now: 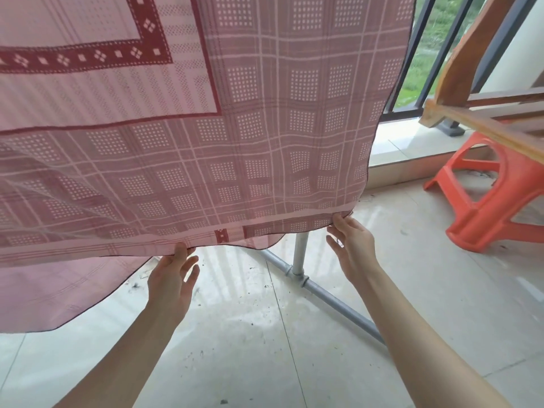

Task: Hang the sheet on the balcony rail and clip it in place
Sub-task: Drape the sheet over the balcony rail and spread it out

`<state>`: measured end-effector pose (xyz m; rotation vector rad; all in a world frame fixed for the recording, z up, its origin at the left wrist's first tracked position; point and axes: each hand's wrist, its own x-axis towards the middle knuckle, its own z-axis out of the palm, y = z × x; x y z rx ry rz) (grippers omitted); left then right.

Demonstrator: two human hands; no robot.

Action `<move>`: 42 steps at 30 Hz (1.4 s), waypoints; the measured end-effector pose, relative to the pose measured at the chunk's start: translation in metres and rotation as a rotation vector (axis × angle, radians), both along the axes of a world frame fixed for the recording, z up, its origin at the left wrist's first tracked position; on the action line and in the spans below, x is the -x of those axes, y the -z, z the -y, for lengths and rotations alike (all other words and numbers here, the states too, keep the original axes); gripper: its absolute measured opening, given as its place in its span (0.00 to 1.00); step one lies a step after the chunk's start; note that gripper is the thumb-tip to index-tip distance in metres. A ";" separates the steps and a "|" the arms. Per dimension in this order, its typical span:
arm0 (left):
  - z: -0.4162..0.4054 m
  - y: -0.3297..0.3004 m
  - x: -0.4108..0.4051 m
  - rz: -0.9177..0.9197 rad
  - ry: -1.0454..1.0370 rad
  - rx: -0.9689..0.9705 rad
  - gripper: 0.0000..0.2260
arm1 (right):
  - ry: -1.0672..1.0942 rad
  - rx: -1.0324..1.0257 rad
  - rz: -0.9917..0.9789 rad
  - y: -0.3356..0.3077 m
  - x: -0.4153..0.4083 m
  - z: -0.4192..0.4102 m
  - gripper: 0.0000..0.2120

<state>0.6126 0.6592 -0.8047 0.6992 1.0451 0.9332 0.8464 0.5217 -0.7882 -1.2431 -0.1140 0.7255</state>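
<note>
A pink and dark-red checked sheet hangs down across the upper left of the view; its top edge and whatever it hangs from are out of frame. My left hand pinches the bottom hem with the thumb, the other fingers spread below the edge. My right hand pinches the hem at the lower right corner. The hem sags between the two hands. The black balcony rail shows past the sheet's right edge. No clip is visible.
A grey metal pipe stand rises behind the sheet, and its base bar runs across the tiled floor. An orange plastic stool stands at the right, under a tilted wooden frame.
</note>
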 end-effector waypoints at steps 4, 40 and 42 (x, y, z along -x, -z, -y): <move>-0.001 0.002 -0.010 -0.014 -0.004 0.028 0.04 | 0.025 -0.001 -0.026 0.002 -0.006 -0.002 0.08; -0.051 0.042 0.004 0.533 -0.189 0.137 0.08 | 0.104 -0.322 -0.365 0.035 -0.018 -0.060 0.06; -0.048 0.038 0.000 0.574 -0.169 0.142 0.14 | 0.118 -0.326 -0.400 0.036 -0.025 -0.062 0.05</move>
